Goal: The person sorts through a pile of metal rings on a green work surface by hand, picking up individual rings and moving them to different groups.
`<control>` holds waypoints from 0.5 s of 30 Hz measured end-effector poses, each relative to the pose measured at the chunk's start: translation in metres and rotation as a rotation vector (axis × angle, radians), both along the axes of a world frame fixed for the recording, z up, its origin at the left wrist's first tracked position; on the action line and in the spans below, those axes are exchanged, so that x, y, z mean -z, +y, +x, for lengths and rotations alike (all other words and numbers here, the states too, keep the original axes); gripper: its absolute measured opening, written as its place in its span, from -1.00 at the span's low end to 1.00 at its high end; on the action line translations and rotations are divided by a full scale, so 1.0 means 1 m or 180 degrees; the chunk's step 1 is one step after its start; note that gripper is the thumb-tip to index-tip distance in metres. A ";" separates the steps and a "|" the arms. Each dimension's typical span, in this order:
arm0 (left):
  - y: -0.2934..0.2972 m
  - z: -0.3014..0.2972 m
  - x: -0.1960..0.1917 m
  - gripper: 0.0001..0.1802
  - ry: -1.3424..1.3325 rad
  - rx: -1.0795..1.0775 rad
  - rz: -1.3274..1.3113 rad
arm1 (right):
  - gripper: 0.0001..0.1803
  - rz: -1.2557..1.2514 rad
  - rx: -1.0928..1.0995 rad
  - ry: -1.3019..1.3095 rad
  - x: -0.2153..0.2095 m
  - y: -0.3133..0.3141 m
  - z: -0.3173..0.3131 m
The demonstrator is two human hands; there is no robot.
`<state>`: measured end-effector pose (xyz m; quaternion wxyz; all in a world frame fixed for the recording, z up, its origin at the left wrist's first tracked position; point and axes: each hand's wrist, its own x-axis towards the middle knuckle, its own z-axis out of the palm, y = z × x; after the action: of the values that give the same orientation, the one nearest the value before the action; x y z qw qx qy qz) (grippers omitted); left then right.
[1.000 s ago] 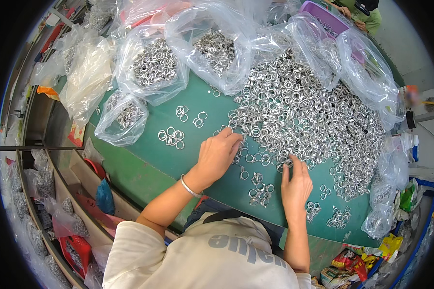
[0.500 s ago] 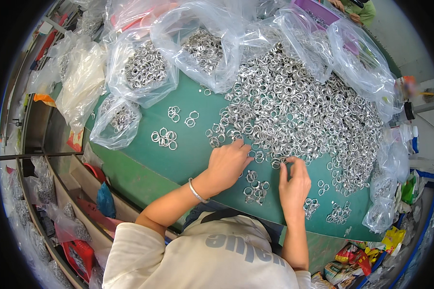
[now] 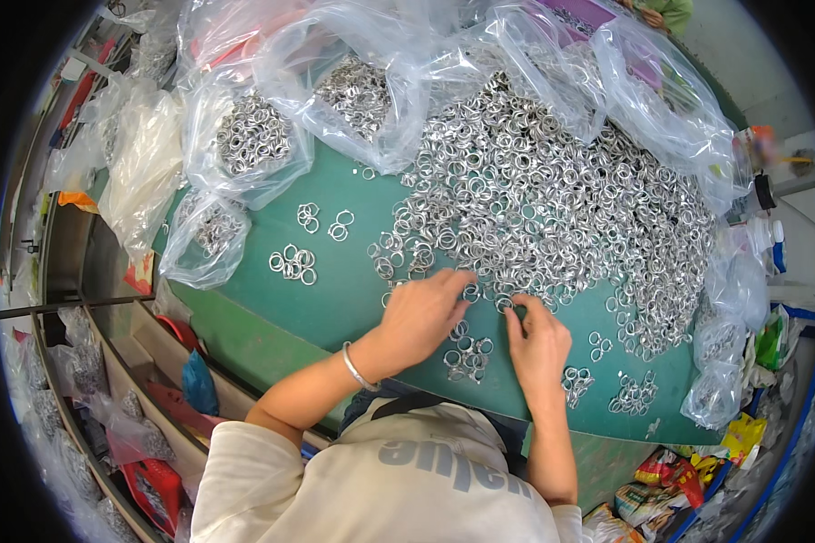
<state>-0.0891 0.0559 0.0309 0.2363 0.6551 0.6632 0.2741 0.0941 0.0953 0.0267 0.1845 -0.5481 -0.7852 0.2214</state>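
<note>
Left hand (image 3: pixel 418 319) at near edge of ring heap (image 3: pixel 552 199); green tabletop (image 3: pixel 340 281) leftward.

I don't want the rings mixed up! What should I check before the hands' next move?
1. Right hand at a metal ring: ok.
2. Left hand gripping a ring: cannot tell, fingers hide it.
3. Far-left ring cluster apart from the big ring pile: ok.
4. Bracelet clear of the rings: ok.
5. No stray rings: not ok, one lies near an open plastic bag.
</note>
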 end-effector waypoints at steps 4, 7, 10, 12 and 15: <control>0.010 0.021 0.010 -0.74 0.0077 0.0321 -0.0050 | -0.79 -0.0012 -0.0156 -0.0201 0.005 -0.002 -0.003; 0.015 0.025 0.014 -0.76 0.0154 0.0321 -0.0013 | -0.80 -0.0035 -0.0134 -0.0167 0.005 0.000 0.007; 0.017 0.023 0.013 -0.72 0.0268 0.0390 -0.0141 | -0.79 -0.0124 -0.0090 -0.0070 0.001 0.002 0.013; 0.017 0.024 0.015 -0.68 0.0111 0.0196 0.0023 | -0.76 -0.0163 0.0054 -0.0017 -0.001 0.004 0.014; 0.026 0.025 0.008 -0.63 0.0125 0.0172 0.0052 | -0.70 -0.0044 0.0195 -0.0067 0.000 0.008 0.011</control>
<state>-0.0641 0.0819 0.0231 0.2252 0.6799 0.6475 0.2602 0.1050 0.1035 0.0265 0.1791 -0.5754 -0.7684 0.2152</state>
